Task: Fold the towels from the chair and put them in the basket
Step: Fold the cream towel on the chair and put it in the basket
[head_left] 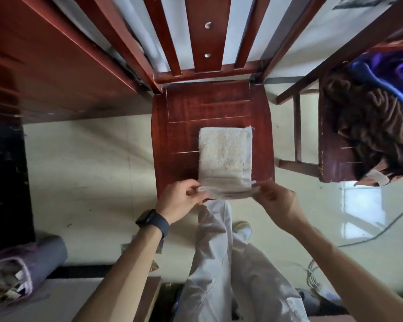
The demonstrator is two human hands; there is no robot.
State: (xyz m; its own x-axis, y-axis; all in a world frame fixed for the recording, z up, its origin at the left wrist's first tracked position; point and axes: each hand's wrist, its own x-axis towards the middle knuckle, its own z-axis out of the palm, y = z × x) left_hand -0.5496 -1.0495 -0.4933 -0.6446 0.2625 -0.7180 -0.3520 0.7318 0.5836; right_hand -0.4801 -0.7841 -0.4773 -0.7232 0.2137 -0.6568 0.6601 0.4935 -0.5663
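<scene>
A small white towel [225, 154] lies folded on the seat of the red-brown wooden chair [177, 135], reaching to the seat's front edge. My left hand [180, 202] pinches the towel's near left corner. My right hand [278, 202] pinches the near right corner. The near edge is lifted slightly off the seat between both hands. A purple-grey fabric basket [21, 273] with folded cloth inside stands at the lower left.
A second wooden chair [333, 159] at the right carries a heap of brown and blue cloth [377, 117]. A dark wooden table [44, 66] stands at the left. A cable [382, 231] runs over the tiled floor. My white-trousered legs are below the chair.
</scene>
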